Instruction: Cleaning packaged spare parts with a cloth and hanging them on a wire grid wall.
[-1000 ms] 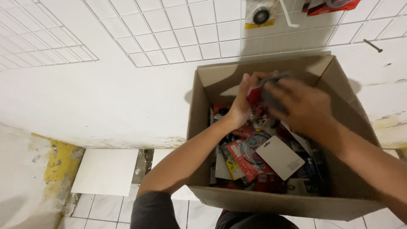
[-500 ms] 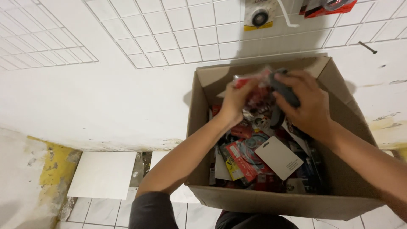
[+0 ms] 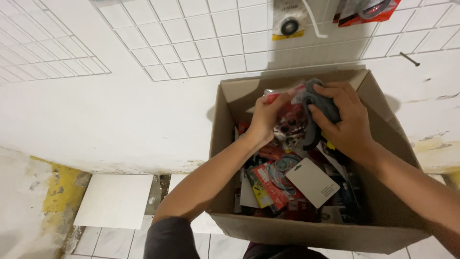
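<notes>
The fingers (image 3: 322, 111) of the right hand (image 3: 346, 122) curl tight around a dark grey, rounded plastic-looking part (image 3: 320, 103) at the top of a clear-and-red blister packet (image 3: 290, 120), while the left hand (image 3: 263, 120) pinches the packet's left edge, thumb hidden behind it, fingers closed on the film. The packet hangs just above the heap inside the open brown cardboard box (image 3: 230, 144), near the box's far wall. Two pulls on one thin packet could tear the film or pop the grey part loose, and whatever is sealed inside could then drop into the heap, where it would be hard to find among the other packets; I cannot tell how firmly the grey part is joined to the card. The box sits low against the person's lap, and leaning on its near wall could buckle the cardboard. Lower in the box, a white rectangular card with a hang hole (image 3: 312, 182) lies tilted on a red packet showing a grey ring (image 3: 273, 175). Beyond the box's far wall, a white wire grid (image 3: 191, 43) carries a yellow-edged packet with a black ring (image 3: 289, 21). Compared with a second ago, both hands have risen from deep in the heap toward the box's far wall, lifting the packet clear; the white card has not shifted.
</notes>
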